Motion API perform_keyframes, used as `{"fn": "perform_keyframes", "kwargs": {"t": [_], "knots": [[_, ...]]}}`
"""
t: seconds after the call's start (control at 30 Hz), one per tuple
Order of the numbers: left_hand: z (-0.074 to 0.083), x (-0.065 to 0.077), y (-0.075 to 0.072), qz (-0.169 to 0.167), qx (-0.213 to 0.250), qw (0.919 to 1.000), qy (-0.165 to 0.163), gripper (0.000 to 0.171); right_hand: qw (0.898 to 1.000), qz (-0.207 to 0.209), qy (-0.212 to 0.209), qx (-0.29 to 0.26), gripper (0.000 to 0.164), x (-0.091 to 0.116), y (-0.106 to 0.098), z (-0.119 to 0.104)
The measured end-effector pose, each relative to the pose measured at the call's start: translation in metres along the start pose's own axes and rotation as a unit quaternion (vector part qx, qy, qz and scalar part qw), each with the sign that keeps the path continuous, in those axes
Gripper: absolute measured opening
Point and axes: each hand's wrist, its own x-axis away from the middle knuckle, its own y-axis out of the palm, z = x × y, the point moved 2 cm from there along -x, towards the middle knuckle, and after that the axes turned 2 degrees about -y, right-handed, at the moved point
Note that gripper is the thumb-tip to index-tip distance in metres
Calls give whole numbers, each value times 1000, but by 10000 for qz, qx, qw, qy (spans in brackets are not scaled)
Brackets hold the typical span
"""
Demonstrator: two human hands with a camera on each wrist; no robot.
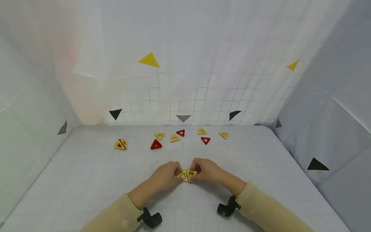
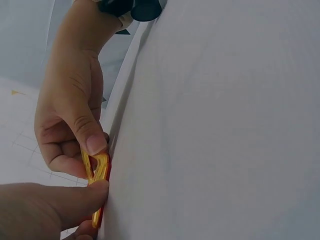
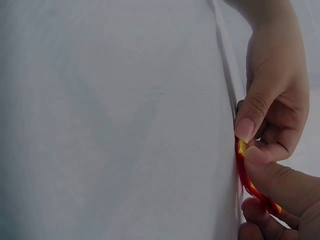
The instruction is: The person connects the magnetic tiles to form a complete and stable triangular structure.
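Note:
Two yellow open-centred triangle tiles meet edge to edge low over the table in the head view. My left hand (image 1: 164, 175) pinches the left yellow triangle tile (image 1: 178, 176) between thumb and fingers. On the other side, my right hand (image 1: 209, 171) pinches the right yellow triangle tile (image 1: 195, 172). Red shows along the far side of the yellow piece (image 2: 103, 162) in the left wrist view. A bent red edge (image 3: 242, 167) also appears in the right wrist view. Fingertips hide parts of both tiles, so I cannot tell how the red joins them.
Beyond the hands lie several loose yellow and red triangle tiles, among them a red one (image 1: 205, 140) and a yellow one (image 1: 223, 135). Farther left are a yellow triangular piece with dark red parts (image 1: 120, 144) and a filled-looking red piece (image 1: 156, 144). White cloth walls surround the table (image 1: 87, 180).

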Motion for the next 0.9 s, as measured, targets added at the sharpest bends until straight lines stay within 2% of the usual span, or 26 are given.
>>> {"fn": "perform_keyframes", "kwargs": {"t": [0.33, 0.6, 0.9], "knots": [[0, 0, 2, -2, 47, 9998, -200, 21, 9999, -21, -64, 133, 31, 0, 2, 2], [-2, 0, 4, 25, 61, 9999, -90, 22, 9996, -122, -119, 223, 26, 1, 0, 2], [-2, 1, 1, -26, 194, 9998, -34, 18, 9996, -187, 42, 199, 24, -1, 0, 1]]}}
